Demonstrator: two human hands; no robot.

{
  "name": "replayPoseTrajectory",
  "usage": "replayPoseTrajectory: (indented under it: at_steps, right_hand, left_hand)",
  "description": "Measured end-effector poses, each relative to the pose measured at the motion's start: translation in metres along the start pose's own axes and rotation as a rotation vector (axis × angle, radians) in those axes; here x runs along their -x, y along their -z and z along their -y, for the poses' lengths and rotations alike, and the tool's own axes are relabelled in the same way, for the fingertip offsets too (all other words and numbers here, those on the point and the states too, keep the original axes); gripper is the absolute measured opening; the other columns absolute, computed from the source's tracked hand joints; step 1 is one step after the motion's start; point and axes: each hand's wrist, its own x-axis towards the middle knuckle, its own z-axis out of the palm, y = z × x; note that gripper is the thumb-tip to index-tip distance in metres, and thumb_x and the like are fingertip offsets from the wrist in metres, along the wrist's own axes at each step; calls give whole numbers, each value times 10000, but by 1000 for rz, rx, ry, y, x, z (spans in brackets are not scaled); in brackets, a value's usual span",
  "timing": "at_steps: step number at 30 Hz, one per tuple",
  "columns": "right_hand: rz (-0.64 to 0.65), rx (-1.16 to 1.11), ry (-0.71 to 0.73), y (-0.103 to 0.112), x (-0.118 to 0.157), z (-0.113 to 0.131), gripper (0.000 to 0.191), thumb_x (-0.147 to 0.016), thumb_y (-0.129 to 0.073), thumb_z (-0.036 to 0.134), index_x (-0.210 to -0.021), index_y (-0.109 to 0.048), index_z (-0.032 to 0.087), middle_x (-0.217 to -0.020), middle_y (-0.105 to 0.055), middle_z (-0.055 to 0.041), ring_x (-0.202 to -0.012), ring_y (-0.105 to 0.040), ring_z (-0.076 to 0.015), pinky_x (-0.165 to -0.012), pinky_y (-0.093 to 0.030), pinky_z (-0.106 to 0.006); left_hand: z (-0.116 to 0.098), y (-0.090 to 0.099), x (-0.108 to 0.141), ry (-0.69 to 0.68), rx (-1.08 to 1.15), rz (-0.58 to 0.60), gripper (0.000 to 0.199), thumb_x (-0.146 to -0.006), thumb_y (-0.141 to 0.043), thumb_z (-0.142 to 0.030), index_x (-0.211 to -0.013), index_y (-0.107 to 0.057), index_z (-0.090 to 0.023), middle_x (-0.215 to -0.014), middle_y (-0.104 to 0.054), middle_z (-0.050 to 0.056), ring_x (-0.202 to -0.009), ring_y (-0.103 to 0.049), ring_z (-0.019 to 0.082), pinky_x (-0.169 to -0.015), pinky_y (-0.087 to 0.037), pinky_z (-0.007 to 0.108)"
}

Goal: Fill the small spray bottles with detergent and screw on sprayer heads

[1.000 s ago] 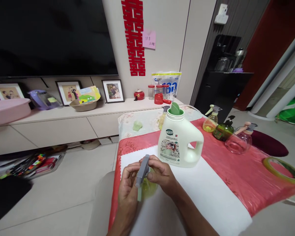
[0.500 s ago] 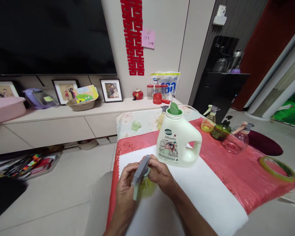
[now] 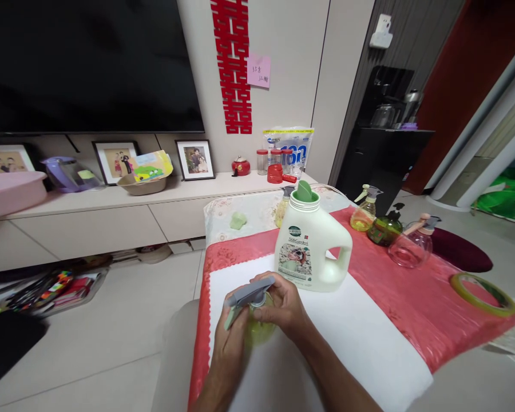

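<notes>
A small clear spray bottle (image 3: 260,332) with yellow-green liquid stands over the white sheet at the near side of the table. Its grey spray head (image 3: 249,290) sits at the neck, with a pale green trigger pointing to the lower left. My left hand (image 3: 232,326) is closed around the left side of the spray head. My right hand (image 3: 283,303) has its fingers pinched round the bottle's neck from the right. Just behind my hands is a large pale green jug (image 3: 313,246) with a green piece in its open mouth.
At the table's right are a yellow-liquid spray bottle (image 3: 363,214), a dark green pump bottle (image 3: 385,229), a clear pink spray bottle (image 3: 411,246) and a tape roll (image 3: 483,293). Behind the jug stands another spray bottle (image 3: 281,210); a green cap (image 3: 238,220) lies left of it.
The grey spray head has turned, from pointing steeply toward me to lying more sideways, its nozzle end to the left. Both hands have shifted slightly with it.
</notes>
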Motion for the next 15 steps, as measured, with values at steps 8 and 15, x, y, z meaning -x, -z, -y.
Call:
replayPoseTrajectory:
  at_steps: [8, 15]
  right_hand:
    - [-27, -28, 38, -4, -5, 10, 396, -760, -857, 306, -1056, -659, 131, -1067, -635, -74, -1060, -603, -190, -964, -468, -259]
    - [-6, -16, 48, 2, 2, 47, 418, -830, -816, 362, -1168, -657, 174, -1163, -605, -80, -1084, -596, -185, -998, -477, -293]
  left_hand:
    - [17, -2, 5, -66, -146, 61, 936, -731, -763, -410, -1496, -261, -212, -1358, -578, 153, -1365, -492, 360, -1130, -394, 517]
    - [-12, -1, -3, 157, 68, 474, 929, -634, -839, -370, -1424, -375, -216, -1053, -712, 74, -931, -697, 265, -827, -552, 355]
